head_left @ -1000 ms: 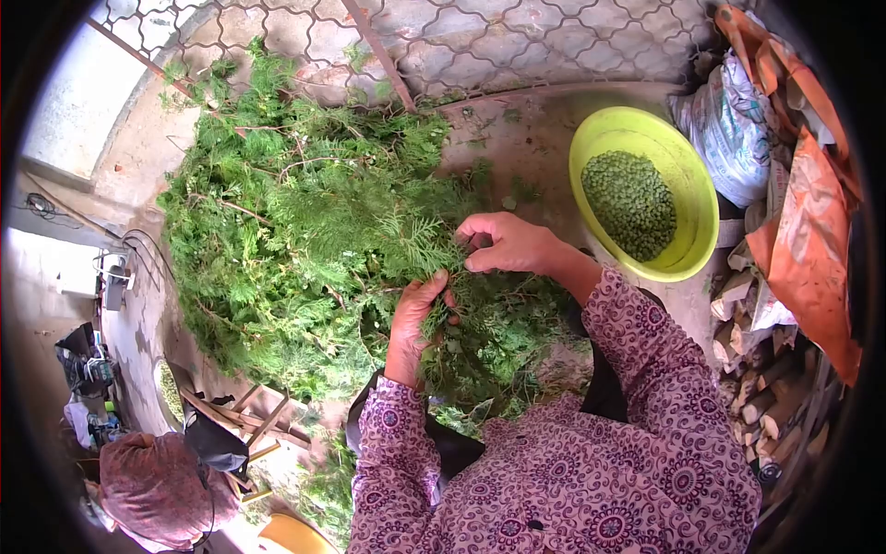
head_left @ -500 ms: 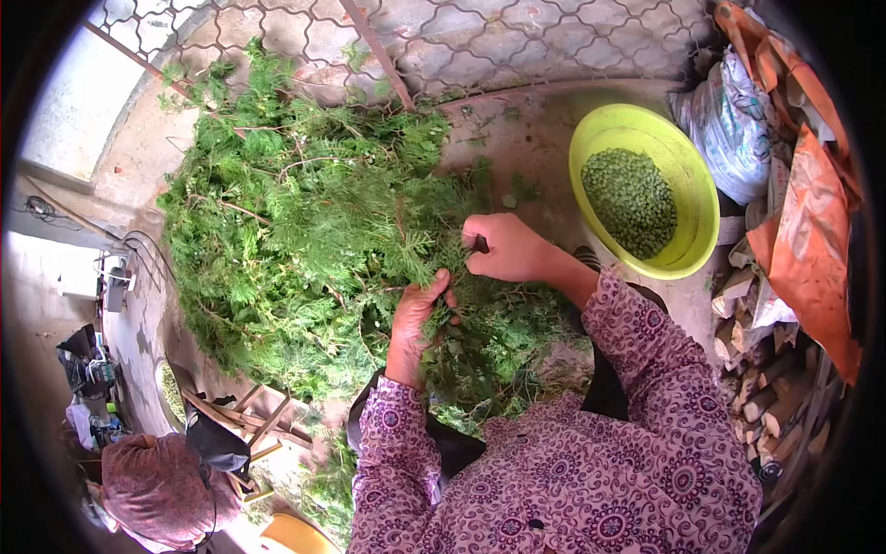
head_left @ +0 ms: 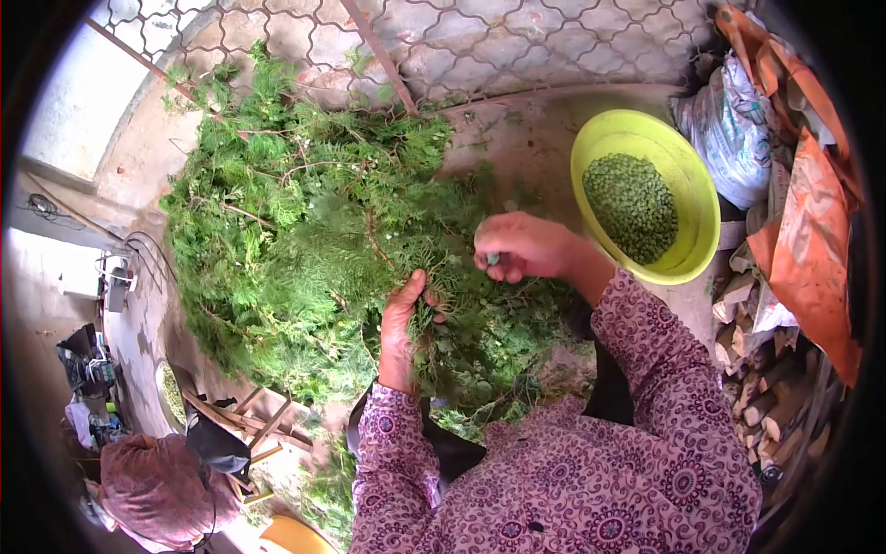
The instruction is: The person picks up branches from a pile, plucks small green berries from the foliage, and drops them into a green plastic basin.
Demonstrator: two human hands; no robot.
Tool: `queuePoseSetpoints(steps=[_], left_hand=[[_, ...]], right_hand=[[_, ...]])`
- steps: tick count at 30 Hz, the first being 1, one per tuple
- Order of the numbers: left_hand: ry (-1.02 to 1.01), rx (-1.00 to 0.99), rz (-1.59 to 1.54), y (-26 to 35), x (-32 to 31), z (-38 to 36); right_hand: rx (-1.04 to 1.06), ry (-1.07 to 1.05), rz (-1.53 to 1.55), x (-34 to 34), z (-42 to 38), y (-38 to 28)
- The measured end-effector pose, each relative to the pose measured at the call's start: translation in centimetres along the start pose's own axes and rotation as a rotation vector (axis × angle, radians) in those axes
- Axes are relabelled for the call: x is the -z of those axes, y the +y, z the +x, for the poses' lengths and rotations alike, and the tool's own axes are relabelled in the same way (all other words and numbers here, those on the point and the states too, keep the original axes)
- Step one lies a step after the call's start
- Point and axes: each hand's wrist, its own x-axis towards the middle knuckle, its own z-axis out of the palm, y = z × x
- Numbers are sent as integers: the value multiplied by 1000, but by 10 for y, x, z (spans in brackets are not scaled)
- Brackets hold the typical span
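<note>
My left hand (head_left: 402,319) is closed round a leafy evergreen branch (head_left: 438,300), its thumb pointing up along the stem. To the right of that branch, my right hand (head_left: 521,247) is slightly blurred and pinches a small pale green cone (head_left: 493,259) between its fingertips. A large heap of feathery evergreen branches (head_left: 268,222) spreads beyond and to the left of my hands. The yellow-green basin (head_left: 699,198), to the right of my right hand, holds many small round green cones (head_left: 632,208).
A metal lattice (head_left: 517,46) runs along the far side. At right are a white sack (head_left: 729,134), an orange sheet (head_left: 808,249) and stacked firewood (head_left: 771,397). Another person (head_left: 157,485) is at lower left, near a wooden stool (head_left: 268,425) and a yellow container (head_left: 293,535).
My right hand has drawn back to the right, away from the branch, with a small green cone now showing in its fingers. My left hand has shifted slightly left, still gripping the branch.
</note>
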Motion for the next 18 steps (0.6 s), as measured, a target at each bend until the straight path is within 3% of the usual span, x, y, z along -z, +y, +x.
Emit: queuePoseSetpoints(steps=[2, 5, 18], left_hand=[[23, 15, -20, 0, 0, 1], [2, 24, -18, -1, 0, 2], [10, 22, 43, -6, -4, 0]], right_hand=[[-37, -42, -15, -1, 4, 4], [-12, -9, -311, -4, 5, 6], [92, 52, -295, -19, 12, 10]])
